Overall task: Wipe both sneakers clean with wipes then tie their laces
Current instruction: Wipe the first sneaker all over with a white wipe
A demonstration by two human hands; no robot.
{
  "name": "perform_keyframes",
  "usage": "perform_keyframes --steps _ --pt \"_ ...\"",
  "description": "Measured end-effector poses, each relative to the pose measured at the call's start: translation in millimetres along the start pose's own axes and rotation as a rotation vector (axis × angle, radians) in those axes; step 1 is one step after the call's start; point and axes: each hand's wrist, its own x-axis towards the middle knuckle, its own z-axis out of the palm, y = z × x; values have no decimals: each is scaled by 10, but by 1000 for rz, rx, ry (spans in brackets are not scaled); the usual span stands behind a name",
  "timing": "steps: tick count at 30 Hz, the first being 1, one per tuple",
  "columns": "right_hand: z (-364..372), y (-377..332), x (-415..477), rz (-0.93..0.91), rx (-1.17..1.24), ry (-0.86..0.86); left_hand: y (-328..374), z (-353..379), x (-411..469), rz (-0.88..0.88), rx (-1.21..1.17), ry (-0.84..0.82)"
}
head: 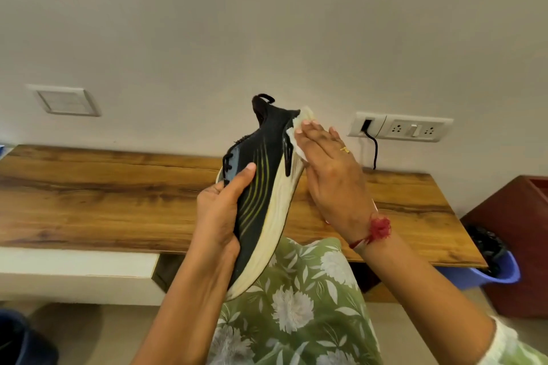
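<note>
A person holds a black knit sneaker with green stripes and a thick cream sole [261, 175] heel-up over a green floral-print lap [302, 299], in front of a wood-grain bench [103, 192]. The left hand [221, 210] grips the shoe's forepart, thumb laid across the upper. The right hand [329, 169], its fingers [314, 133] straight and together, presses a white wipe [292, 139] against the sole at the heel. A red thread [379, 230] circles the right wrist.

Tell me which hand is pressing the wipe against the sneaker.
The right hand, with the red thread at its wrist: it presses the wipe flat on the sneaker near the heel. The left hand only grips the sneaker's front.
</note>
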Motion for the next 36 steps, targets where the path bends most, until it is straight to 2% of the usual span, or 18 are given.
perform_keyframes --steps 5,10,12,14,15,16,18,19,22,24,27,31,33,35,36 --pt "13 -167 -65 -35 52 -51 38 8 19 -21 -80 34" --pt "47 -486 -367 -87 153 -190 73 -85 74 -18 -98 103" --pt "-46 -542 -458 -26 368 -306 73 -129 85 -3 -91 118" --pt "-206 -482 -355 124 661 -431 76 -160 94 12 -73 120" --pt "-267 -423 -252 224 789 -412 80 -163 96 19 -64 118" --pt "-304 -355 -144 304 857 -315 88 -151 94 25 -56 112" --pt "-341 -257 88 281 739 -52 101 -106 73 36 -49 84" --pt "-306 -238 178 215 610 4 107 -77 57 36 -47 65" --pt "-76 -260 222 50 236 -103 115 -41 32 14 -57 29" --pt "15 -299 86 -4 181 -209 132 -55 33 -17 -75 15" --pt "42 -391 -170 -28 272 -304 137 -103 65 -21 -79 34" --pt "-47 -502 -433 -49 393 -320 97 -145 92 -10 -77 56" --pt "-152 -508 -467 -81 490 -424 74 -148 94 -2 -61 62" --pt "-280 -441 -347 3 689 -582 65 -138 99 15 -37 61" --pt "-317 -399 -251 89 804 -565 62 -127 95 16 -23 57"
